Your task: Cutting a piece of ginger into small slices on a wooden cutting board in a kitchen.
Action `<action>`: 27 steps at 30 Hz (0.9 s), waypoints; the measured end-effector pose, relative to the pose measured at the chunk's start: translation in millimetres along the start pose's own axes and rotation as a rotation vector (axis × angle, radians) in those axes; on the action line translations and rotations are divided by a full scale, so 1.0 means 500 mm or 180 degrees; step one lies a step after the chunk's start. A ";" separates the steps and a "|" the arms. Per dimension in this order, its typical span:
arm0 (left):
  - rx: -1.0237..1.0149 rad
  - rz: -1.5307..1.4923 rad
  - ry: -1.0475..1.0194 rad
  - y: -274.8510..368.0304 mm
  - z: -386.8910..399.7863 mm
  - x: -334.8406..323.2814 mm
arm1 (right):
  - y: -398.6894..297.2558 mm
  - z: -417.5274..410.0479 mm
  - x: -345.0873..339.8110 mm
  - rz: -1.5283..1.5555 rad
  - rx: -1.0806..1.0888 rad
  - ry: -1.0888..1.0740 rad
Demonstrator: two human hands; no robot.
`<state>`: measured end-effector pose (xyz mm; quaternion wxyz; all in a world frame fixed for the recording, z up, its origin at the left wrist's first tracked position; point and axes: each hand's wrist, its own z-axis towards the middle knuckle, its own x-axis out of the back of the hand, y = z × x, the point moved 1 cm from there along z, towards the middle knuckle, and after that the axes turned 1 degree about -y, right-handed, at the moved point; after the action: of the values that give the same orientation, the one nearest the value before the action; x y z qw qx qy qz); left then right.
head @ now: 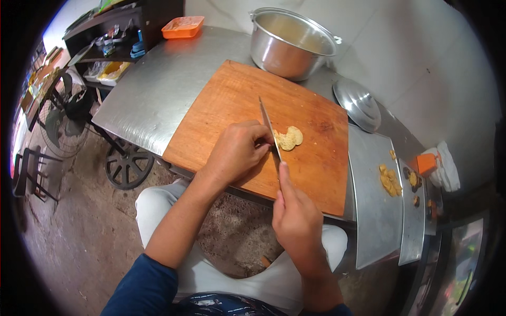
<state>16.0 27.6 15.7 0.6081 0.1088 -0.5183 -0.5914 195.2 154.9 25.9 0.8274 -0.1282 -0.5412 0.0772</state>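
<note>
On a wooden cutting board my right hand is closed round the handle of a kitchen knife, its index finger along the spine. The blade points away from me. Just left of it, my left hand has its fingers curled with the tips by the blade; whatever lies under them is hidden. Several thin pale-yellow slices of some food overlap on the board, right against the blade's right side.
Behind the board stand a big metal pot and an orange plastic container. A metal lid lies to the right. Metal trays hold more yellow pieces. A pedestal fan stands at the left.
</note>
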 end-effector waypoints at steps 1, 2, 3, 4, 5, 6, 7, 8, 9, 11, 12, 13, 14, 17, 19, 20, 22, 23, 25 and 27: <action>0.0053 0.0001 -0.0001 0.000 0.000 0.001 | -0.006 0.008 0.003 0.0010 -0.0023 0.0035; 0.0017 0.0017 -0.0022 0.001 0.001 -0.004 | -0.013 0.014 0.010 -0.0152 -0.0212 -0.0253; 0.0053 0.0000 0.0050 0.000 0.000 -0.011 | -0.018 0.017 0.017 -0.0311 -0.0400 -0.0543; 0.0087 -0.0018 0.0133 0.000 0.000 -0.012 | -0.018 0.007 0.025 -0.0303 -0.0411 -0.0503; 0.0050 -0.0005 0.0127 0.004 0.000 -0.009 | -0.014 -0.015 0.033 -0.0260 -0.0364 -0.0478; 0.0090 -0.0063 0.0187 0.007 -0.002 -0.001 | -0.009 -0.033 0.040 -0.0204 -0.0283 -0.0451; 0.0128 -0.0156 0.0239 0.011 0.000 -0.002 | 0.004 -0.049 0.048 -0.0214 -0.0273 -0.0420; 0.0099 -0.0156 0.0257 0.010 0.003 -0.005 | 0.019 -0.063 0.055 0.0175 -0.0201 -0.0199; 0.0069 -0.0189 0.0288 0.006 0.002 -0.007 | 0.024 -0.062 0.068 0.0590 -0.0121 0.0007; 0.0040 -0.0189 0.0337 -0.001 0.000 -0.002 | 0.033 -0.055 0.096 0.0807 -0.0180 -0.0056; -0.0113 0.0127 0.0222 -0.003 0.001 0.000 | 0.030 -0.040 0.113 0.0920 -0.0403 -0.0093; -0.0258 0.0459 0.0110 -0.004 0.001 0.004 | 0.024 -0.021 0.128 0.1051 -0.0619 -0.0136; -0.0262 0.0496 0.0096 -0.002 0.001 0.006 | 0.020 0.005 0.143 0.1319 -0.0731 -0.0179; -0.0477 0.0737 -0.0024 0.006 -0.004 0.006 | 0.034 0.063 0.142 0.1357 -0.0794 -0.0124; -0.0383 0.0593 0.0009 0.016 -0.006 0.007 | 0.043 0.067 0.131 0.1440 -0.0882 -0.0243; -0.0181 0.0584 -0.0103 0.016 -0.006 0.007 | 0.053 0.053 0.117 0.1415 -0.0751 -0.0183; 0.0176 0.0419 -0.0138 0.041 0.003 0.010 | 0.076 0.023 0.086 0.1434 -0.0604 -0.0137; 0.0522 0.0201 -0.0172 0.043 0.006 0.009 | 0.087 0.007 0.070 0.1445 -0.0504 -0.0072; 0.0432 0.0315 -0.0130 0.029 0.007 -0.001 | 0.094 0.007 0.059 0.1481 -0.0425 -0.0053; 0.0326 0.0414 -0.0109 0.013 0.007 -0.008 | 0.095 0.011 0.064 0.1356 -0.0262 -0.0201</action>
<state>18.2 34.2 20.0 0.6299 0.0959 -0.5642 -0.5251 203.7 209.7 41.9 0.7691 -0.2709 -0.5303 0.2321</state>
